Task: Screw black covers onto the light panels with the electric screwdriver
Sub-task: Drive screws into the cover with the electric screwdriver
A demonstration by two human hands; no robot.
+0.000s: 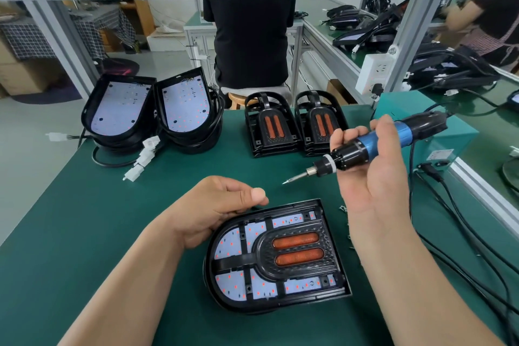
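Head view, right hand [370,177] wrapped round the electric screwdriver [373,143], held above the green mat [112,219], bit pointing left, light panel [230,241] lying centre, black cover [262,257] seated in it, left hand [219,205] curled at its far edge, thumb on forefinger, perhaps pinching something, cannot tell.

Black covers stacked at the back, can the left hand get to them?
Probably yes. The left hand sits by the near light panel, and only bare green mat lies between it and the nearer cover stack. The right hand holds the screwdriver off to the side.
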